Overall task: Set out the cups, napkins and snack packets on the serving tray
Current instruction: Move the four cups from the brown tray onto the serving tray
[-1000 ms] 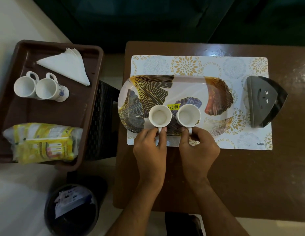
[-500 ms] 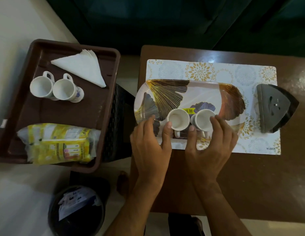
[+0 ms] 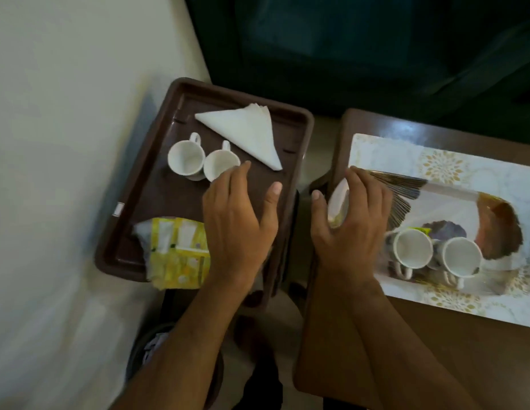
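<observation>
Two white cups (image 3: 412,252) (image 3: 462,260) stand side by side on the leaf-patterned serving tray (image 3: 453,202) at the right. On the brown tray (image 3: 299,134) at the left are two more white cups (image 3: 186,158) (image 3: 219,169), folded white napkins (image 3: 246,133) and yellow snack packets (image 3: 176,251). My left hand (image 3: 238,220) hovers open over the brown tray, its fingertips near the right-hand cup there. My right hand (image 3: 349,229) is open over the left end of the serving tray, hiding that end. Neither hand holds anything.
The serving tray lies on a floral placemat (image 3: 435,161) on a dark wooden table (image 3: 435,350). A gap of floor separates the table from the brown tray's stand. A dark bin (image 3: 151,347) sits below the brown tray. A white surface spreads at the left.
Both hands have let go of the two cups on the serving tray and moved left. My left hand is now over the brown tray. The view has swung left.
</observation>
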A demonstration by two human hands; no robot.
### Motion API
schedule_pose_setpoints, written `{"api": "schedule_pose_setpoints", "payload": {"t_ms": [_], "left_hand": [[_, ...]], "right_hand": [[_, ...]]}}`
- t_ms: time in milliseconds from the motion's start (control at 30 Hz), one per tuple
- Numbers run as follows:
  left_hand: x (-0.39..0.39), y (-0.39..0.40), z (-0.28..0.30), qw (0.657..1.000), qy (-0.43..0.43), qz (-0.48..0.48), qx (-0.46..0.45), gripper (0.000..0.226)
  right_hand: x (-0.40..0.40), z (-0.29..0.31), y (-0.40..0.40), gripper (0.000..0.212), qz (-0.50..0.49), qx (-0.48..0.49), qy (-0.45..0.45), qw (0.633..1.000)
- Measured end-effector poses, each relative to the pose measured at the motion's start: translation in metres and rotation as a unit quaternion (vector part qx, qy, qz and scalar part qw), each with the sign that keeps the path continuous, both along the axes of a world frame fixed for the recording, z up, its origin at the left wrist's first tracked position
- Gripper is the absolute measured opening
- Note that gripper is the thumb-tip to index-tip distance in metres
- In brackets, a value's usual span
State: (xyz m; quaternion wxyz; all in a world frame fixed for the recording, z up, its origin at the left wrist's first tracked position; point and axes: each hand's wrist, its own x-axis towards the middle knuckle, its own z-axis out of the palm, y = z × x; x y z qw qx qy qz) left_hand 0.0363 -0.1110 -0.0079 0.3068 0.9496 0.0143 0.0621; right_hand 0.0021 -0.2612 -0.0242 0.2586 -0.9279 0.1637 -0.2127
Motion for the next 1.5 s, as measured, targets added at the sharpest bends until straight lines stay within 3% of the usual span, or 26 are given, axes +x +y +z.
{"api": "schedule_pose_setpoints", "payload": {"t_ms": [267, 400, 567, 667, 1033, 1200, 1500], "left_hand": [[0.064, 0.069, -0.017, 0.999, 0.012, 0.005, 0.047, 0.054], [0.087, 0.087, -0.023, 0.998, 0.024, -0.023, 0.050, 0.050], [0.109, 0.101, -0.032, 0.995, 0.056, -0.062, 0.061, 0.041], [0.115, 0.105, -0.032, 0.994, 0.060, -0.074, 0.047, 0.036], [0.095, 0.114, -0.034, 0.994, 0.056, 0.053, -0.079, 0.032], [0.075, 0.110, -0.030, 0.981, 0.083, 0.115, -0.135, 0.040], [0.050, 0.104, -0.026, 0.978, 0.082, 0.168, -0.090, 0.014]], "right_hand": [[0.067, -0.011, 0.062, 0.033, 0.099, 0.035, 0.042, 0.994], [0.099, -0.013, 0.082, 0.041, 0.163, 0.071, 0.080, 0.981], [0.135, -0.026, 0.084, 0.061, 0.255, 0.044, 0.162, 0.952], [0.143, -0.034, 0.082, 0.060, 0.285, 0.014, 0.195, 0.938], [0.118, -0.028, 0.066, 0.035, 0.198, 0.004, 0.130, 0.971], [0.099, -0.025, 0.069, 0.013, 0.143, 0.019, 0.104, 0.984], [0.075, -0.022, 0.093, 0.007, 0.067, 0.077, 0.119, 0.988]]}}
